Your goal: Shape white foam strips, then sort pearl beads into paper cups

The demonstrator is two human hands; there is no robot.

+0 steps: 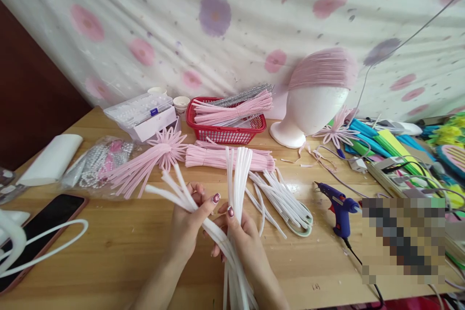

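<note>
Both my hands meet low in the middle of the head view over a wooden table (119, 247). My left hand (187, 225) is closed on a fan of white pipe cleaners (174, 189) that splay up and to the left. My right hand (241, 235) is closed on a second bunch of white pipe cleaners (238, 174) that stands nearly upright and trails down past my wrist. The two bunches cross between my thumbs. A loose pile of bent white pipe cleaners (286, 203) lies just right of my hands.
Pink pipe cleaner bundles (225, 157) and a pink fan (152, 155) lie behind. A red basket (227, 128), a foam head (312, 106) with pink strands, a blue glue gun (339, 206), a phone (39, 227), a clear box (143, 111) and a power strip (395, 174) surround them.
</note>
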